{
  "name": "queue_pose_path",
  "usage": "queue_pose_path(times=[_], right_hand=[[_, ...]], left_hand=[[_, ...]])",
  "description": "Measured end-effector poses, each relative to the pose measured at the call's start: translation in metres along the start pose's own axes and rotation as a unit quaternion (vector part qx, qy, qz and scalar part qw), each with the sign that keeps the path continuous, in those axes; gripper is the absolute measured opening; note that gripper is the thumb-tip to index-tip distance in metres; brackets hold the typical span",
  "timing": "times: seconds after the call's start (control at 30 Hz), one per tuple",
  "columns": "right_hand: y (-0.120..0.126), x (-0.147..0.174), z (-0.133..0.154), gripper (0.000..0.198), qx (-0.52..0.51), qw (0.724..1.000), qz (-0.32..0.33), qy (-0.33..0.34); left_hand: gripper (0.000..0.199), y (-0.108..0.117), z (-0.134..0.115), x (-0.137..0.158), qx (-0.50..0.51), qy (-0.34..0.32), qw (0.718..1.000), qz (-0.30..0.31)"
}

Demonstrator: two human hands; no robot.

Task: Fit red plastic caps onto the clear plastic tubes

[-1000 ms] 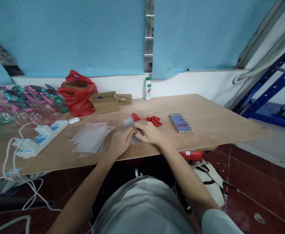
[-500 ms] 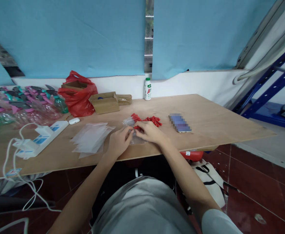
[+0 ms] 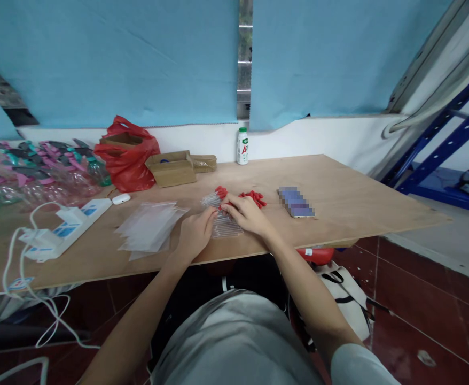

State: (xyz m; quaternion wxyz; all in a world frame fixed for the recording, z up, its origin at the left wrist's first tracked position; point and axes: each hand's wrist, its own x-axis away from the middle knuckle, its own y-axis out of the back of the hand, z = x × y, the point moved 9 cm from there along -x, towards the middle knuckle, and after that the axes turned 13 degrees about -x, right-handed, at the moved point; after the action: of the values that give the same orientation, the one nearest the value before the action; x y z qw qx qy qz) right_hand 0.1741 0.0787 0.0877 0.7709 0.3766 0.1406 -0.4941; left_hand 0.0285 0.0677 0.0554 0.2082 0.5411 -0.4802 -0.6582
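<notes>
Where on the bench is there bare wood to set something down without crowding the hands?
Bare wood lies right of the phone out to the table edge, and behind the red caps toward the white bottle. It is crowded from the clear bags leftward: power strip, red bag, boxes. Both the left hand and right hand rest on the clear tubes.

- We rest our left hand point(image 3: 194, 232) and right hand point(image 3: 247, 214) on a clear packet of tubes point(image 3: 225, 225) on the desk point(image 3: 358, 203).
- Red caps point(image 3: 253, 198) lie just beyond our right hand.
- Clear bags point(image 3: 148, 227) sit left of our hands; a phone point(image 3: 296, 202) lies to the right.
</notes>
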Motion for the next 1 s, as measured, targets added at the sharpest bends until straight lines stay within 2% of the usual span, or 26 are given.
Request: queue_pose_path(times=[0.4, 1.0], right_hand=[[0.0049, 0.0020, -0.0039, 0.030, 0.004, 0.999, -0.042, 0.005], [0.0108, 0.0048, -0.0013, 0.028, 0.024, 0.995, -0.092, 0.018]], left_hand=[[0.039, 0.0001, -0.0029, -0.0002, 0.019, -0.004, 1.000, 0.005], [0.036, 0.0010, -0.0050, 0.0002, 0.039, -0.009, 0.999, -0.024]])
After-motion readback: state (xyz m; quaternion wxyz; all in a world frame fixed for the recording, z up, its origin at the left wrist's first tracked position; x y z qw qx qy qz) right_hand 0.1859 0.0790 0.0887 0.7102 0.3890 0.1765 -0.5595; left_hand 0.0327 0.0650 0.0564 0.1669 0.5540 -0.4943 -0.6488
